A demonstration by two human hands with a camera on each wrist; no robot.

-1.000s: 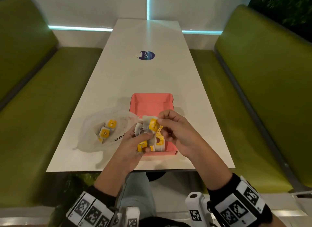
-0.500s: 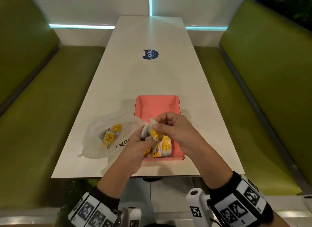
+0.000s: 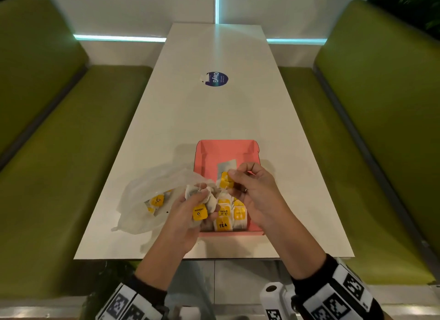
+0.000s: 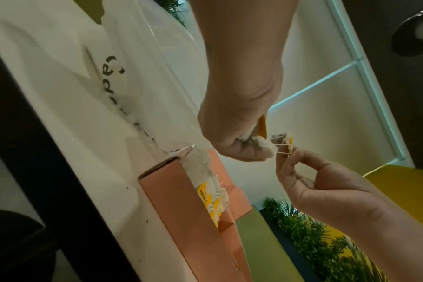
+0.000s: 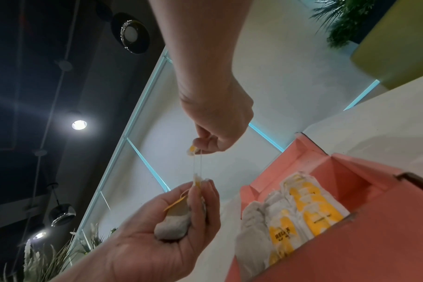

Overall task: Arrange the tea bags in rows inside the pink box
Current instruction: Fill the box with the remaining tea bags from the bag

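Observation:
The pink box [image 3: 202,162] lies open on the white table, with several tea bags [image 3: 223,221] with yellow tags lined up at its near end [image 5: 309,208]. My left hand [image 3: 202,205] grips a bunch of tea bags [image 4: 256,142] just left of the box; one yellow tag [image 3: 200,212] hangs from it. My right hand [image 3: 232,178] pinches a single tea bag [image 3: 227,168] by its yellow tag above the middle of the box. A thin string [image 5: 197,162] stretches between the two hands.
A clear plastic bag [image 3: 147,188] with more tea bags [image 3: 157,200] lies left of the box. A blue round sticker [image 3: 216,79] sits farther up the table. Green benches [image 3: 381,129] flank both sides. The table's near edge [image 3: 166,257] runs just behind the box.
My right hand has drawn one tea bag away from the bunch, out over the middle of the box, so the string is taut. The left hand keeps its grip on the bunch.

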